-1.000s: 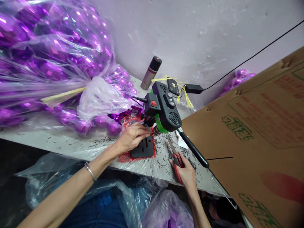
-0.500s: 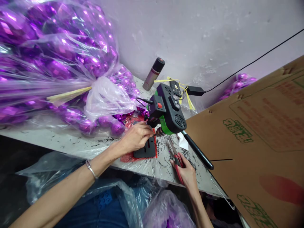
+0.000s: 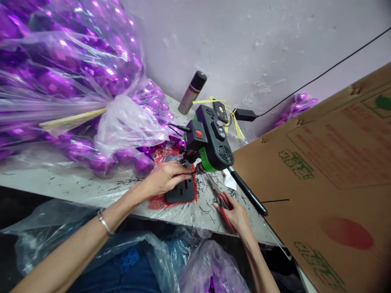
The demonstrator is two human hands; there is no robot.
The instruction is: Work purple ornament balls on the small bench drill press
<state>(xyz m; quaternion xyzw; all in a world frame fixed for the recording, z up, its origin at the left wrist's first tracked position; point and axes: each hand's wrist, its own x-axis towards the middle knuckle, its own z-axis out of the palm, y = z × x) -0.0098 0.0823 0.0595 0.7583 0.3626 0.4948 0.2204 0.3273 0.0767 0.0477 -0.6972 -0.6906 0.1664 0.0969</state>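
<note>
My left hand (image 3: pixel 166 178) is closed in a pinch beside the tip of a small black and green machine (image 3: pixel 210 138). Whatever sits between its fingertips is too small to make out. Below that hand lies the machine's slotted black base plate (image 3: pixel 182 192), on a red sheet (image 3: pixel 157 202). Lower right of the machine, my right hand (image 3: pixel 236 215) grips a pair of scissors (image 3: pixel 225 209) by the red and black handles. The blades point up and left toward the machine's tip; how far apart they are is unclear.
Clear bags of shiny purple balls (image 3: pixel 70 77) crowd the left. Behind the machine stands a spray can (image 3: pixel 192 92). A large cardboard box (image 3: pixel 305 191) bounds the right, with a black bar (image 3: pixel 249 191) beside it. Black snippets litter the table (image 3: pixel 122 191).
The whole view has shifted slightly, so things appear further left. My left fingers look a little straighter near the machine's tip. My right hand keeps the scissors in nearly the same place.
</note>
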